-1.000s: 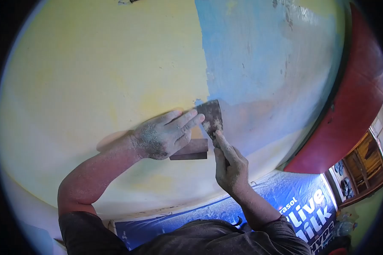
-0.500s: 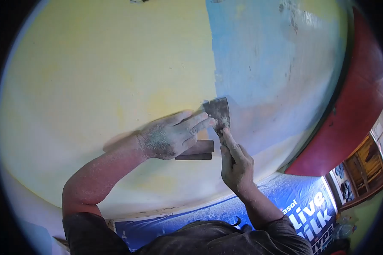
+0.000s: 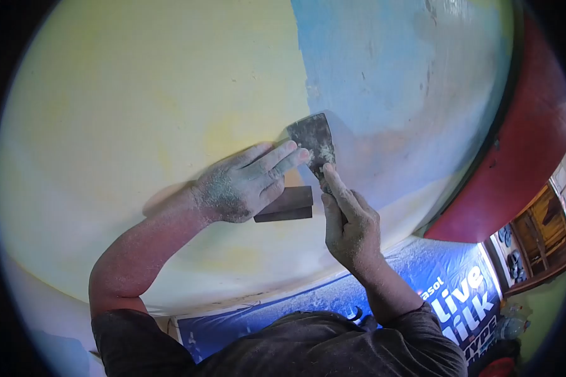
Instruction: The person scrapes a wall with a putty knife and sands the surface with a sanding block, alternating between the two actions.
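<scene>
My right hand (image 3: pixel 355 226) is wrapped round a putty knife (image 3: pixel 314 138), its index finger stretched along the lower blade. The wide metal blade is dark, with pale filler or dust on it, and points up over the border between the yellow and blue paint. My left hand (image 3: pixel 239 182), coated in pale dust, reaches in from the left with its fingertips on the blade's left side. Under its palm and thumb is a dark brown folded piece (image 3: pixel 286 202) that looks like sandpaper; the grip on it is partly hidden.
A large curved painted surface (image 3: pixel 138 113) fills most of the view. A red curved panel (image 3: pixel 503 169) borders it on the right. Below lies a dusty blue printed banner (image 3: pixel 415 276). A wooden frame (image 3: pixel 541 239) and a plastic bottle (image 3: pixel 512 327) are at the lower right.
The putty knife and both hands have moved up and slightly left in view, partly because the view itself shifted. The left fingertips stay at the blade, and the folded piece stays with the left hand.
</scene>
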Available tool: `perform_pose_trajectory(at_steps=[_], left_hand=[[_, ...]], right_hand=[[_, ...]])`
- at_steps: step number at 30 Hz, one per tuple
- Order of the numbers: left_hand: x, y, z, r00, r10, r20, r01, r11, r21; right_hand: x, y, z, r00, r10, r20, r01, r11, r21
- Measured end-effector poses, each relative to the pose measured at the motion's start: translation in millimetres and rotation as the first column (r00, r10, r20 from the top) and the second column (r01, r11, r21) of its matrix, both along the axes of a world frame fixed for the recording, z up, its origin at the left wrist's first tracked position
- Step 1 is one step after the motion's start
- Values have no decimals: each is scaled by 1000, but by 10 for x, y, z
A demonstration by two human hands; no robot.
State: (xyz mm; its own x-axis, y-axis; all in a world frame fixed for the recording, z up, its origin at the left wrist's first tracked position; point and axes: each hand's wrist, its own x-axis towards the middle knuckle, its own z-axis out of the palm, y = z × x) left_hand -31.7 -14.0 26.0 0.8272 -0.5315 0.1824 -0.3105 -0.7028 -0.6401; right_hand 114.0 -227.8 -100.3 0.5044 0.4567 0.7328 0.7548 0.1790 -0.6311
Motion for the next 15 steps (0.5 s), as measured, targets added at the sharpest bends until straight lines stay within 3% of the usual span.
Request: perform_pose_trajectory(at_steps=[4, 8, 11, 15], left_hand=[[32, 22, 3, 999, -3, 33, 1, 999, 43], [7, 26, -71, 998, 56, 28, -55, 997, -61], [24, -8, 15, 999, 48, -19, -45, 988, 146], [22, -10, -14, 995, 95, 23, -98, 977, 188]], right_hand=[[10, 54, -69, 1000, -2, 31, 0, 997, 82], [-24, 13, 37, 1000, 1, -14, -2, 1000, -30], [59, -23, -153, 1000, 9, -3, -9, 1000, -20], [127, -30, -296, 1000, -22, -16, 22, 1000, 2]])
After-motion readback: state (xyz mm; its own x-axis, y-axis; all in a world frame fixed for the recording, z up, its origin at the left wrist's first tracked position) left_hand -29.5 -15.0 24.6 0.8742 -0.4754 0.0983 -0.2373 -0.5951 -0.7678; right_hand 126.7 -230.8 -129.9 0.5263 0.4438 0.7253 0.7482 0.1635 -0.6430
